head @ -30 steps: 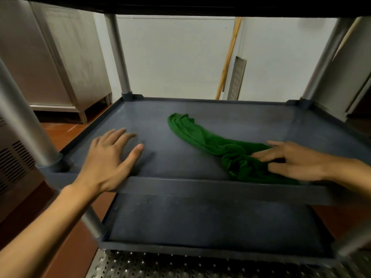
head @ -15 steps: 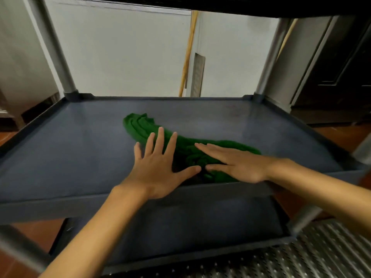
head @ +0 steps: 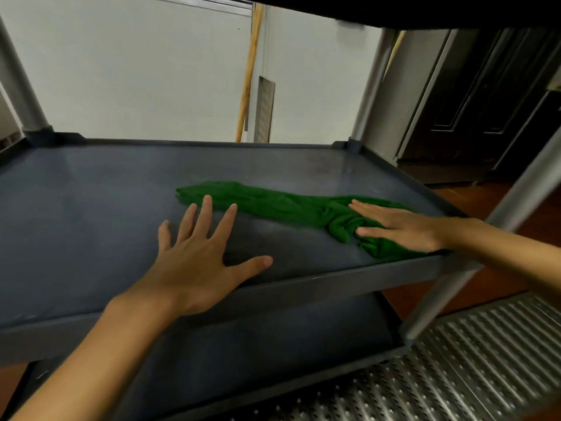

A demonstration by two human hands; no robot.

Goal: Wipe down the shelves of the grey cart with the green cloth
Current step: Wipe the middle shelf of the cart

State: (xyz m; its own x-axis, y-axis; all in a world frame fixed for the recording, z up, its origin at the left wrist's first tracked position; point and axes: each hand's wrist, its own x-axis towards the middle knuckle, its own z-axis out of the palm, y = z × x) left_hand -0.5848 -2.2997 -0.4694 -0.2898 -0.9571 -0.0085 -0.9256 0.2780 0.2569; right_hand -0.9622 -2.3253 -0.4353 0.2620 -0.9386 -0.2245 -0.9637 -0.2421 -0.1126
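right hand (head: 403, 227) flat on green cloth (head: 273, 205) by the shelf's front lip (head: 349, 276); left hand (head: 197, 262) splayed open on bare shelf.

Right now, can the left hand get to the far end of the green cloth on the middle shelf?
Probably yes. The left hand lies flat and open on the middle shelf, its fingertips almost at the green cloth, with nothing between them. The right hand presses the cloth's other end.

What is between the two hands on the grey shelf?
In the head view, bare shelf and part of the green cloth lie between the left hand and the right hand, which presses flat on the cloth's bunched end.
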